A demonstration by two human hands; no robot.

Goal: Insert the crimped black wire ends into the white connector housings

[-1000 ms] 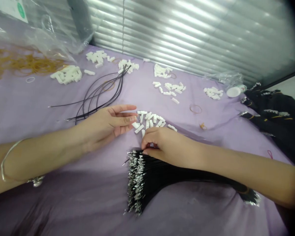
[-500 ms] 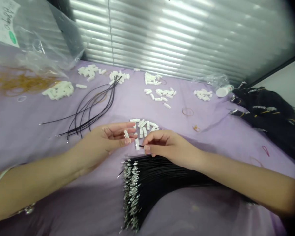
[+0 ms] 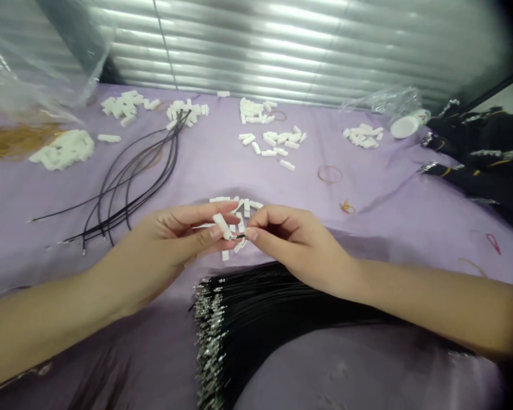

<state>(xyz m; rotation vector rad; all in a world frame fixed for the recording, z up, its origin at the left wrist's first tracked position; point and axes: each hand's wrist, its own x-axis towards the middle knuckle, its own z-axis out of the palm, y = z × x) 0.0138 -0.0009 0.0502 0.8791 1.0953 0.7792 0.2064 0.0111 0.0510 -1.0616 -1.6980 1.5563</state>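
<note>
My left hand (image 3: pixel 192 230) pinches a small white plastic connector housing (image 3: pixel 222 225) between thumb and fingers, tilted. Facing it, my right hand (image 3: pixel 288 236) is closed on a thin black wire (image 3: pixel 240 236). The wire's metal tip meets the lower end of the housing; how deep it sits inside I cannot tell. Under and behind the fingers lies a small group of loose white housings (image 3: pixel 247 207), partly hidden by the left hand. Just below my hands stretches a thick bundle of black wires (image 3: pixel 273 302), with its silvery crimped ends (image 3: pixel 209 336) at the left.
Several piles of white housings (image 3: pixel 277 138) lie farther back on the purple cloth (image 3: pixel 290 188). Loose black wires (image 3: pixel 130 188) curve at the left, by yellow rubber bands (image 3: pixel 15 139) and a clear bag (image 3: pixel 29 74). More tied wire bundles (image 3: pixel 487 176) lie at right.
My right hand has brought the wire tip up against the housing in my left hand; before, they were apart. The whole view has shifted slightly.
</note>
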